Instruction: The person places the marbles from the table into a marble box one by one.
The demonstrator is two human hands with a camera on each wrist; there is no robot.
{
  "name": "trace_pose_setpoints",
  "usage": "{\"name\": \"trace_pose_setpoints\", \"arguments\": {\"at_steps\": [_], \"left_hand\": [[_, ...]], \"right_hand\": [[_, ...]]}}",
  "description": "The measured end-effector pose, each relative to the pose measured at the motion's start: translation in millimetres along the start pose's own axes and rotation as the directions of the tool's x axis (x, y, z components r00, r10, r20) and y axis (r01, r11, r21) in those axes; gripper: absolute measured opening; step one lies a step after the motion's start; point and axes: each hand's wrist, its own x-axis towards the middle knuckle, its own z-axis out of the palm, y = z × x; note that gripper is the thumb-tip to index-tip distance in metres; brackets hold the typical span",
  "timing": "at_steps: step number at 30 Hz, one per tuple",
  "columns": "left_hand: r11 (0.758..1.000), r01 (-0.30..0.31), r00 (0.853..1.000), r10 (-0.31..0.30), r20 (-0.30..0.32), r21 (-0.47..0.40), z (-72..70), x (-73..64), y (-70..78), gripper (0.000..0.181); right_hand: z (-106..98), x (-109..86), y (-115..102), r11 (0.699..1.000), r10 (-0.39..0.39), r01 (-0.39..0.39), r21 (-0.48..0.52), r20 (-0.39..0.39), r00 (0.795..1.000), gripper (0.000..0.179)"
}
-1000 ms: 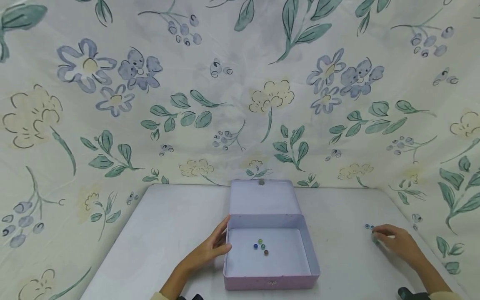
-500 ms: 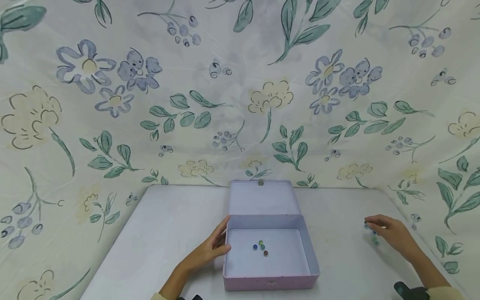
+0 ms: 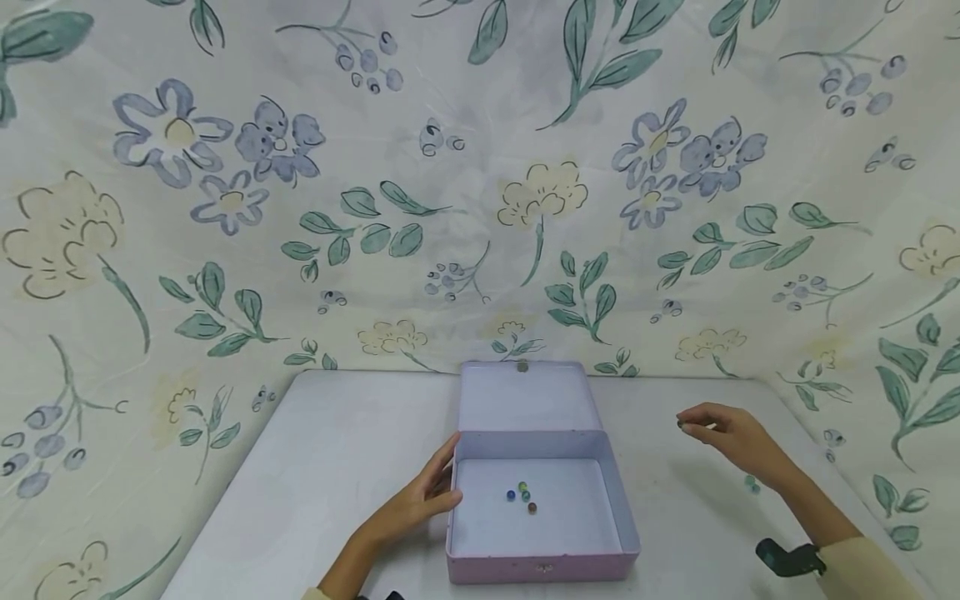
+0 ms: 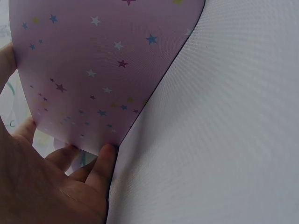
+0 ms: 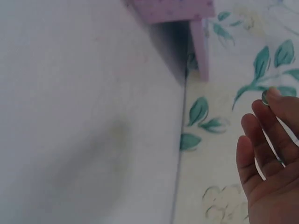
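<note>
An uncovered pink tin box [image 3: 543,569], its lid [image 3: 525,398] tipped back, sits on the white table. Several marbles lie inside, among them a blue marble [image 3: 511,495], a yellow-green marble [image 3: 522,486] and a brown marble [image 3: 532,507]. My left hand [image 3: 408,502] holds the box by its left side; the left wrist view shows fingertips reaching around the edge of its star-printed wall [image 4: 93,70]. Raised above the table right of the box, my right hand [image 3: 738,435] pinches a small marble [image 5: 265,97] between thumb and forefinger. Whether more marbles are in that hand I cannot tell.
Green marbles [image 3: 752,484] lie on the table [image 3: 360,417] at the right, beside my right forearm. A flower-patterned cloth [image 3: 465,208] hangs behind the table and around its sides. A dark strap mount [image 3: 789,558] sits on my right wrist.
My right hand has picked up from the blue marbles at the right, then lifted and moved left towards the box. The blue marbles no longer show there. My left hand stays put.
</note>
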Motion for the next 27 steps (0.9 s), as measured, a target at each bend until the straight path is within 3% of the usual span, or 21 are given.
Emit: {"name": "trace_pose_setpoints", "arguments": {"at_steps": [14,27], "left_hand": [[1.0,0.011,1.0,-0.011,-0.005,-0.003,0.6,0.0,-1.7,0.083],[1.0,0.003,1.0,-0.003,-0.01,0.005,0.1,1.0,-4.1,0.083]], "right_hand": [[17,31.9,-50,0.981,-0.156,0.14,0.135,0.118,0.981,0.017],[45,57.1,-83,0.97,-0.226,0.196,0.145,0.229,0.947,0.023]]}}
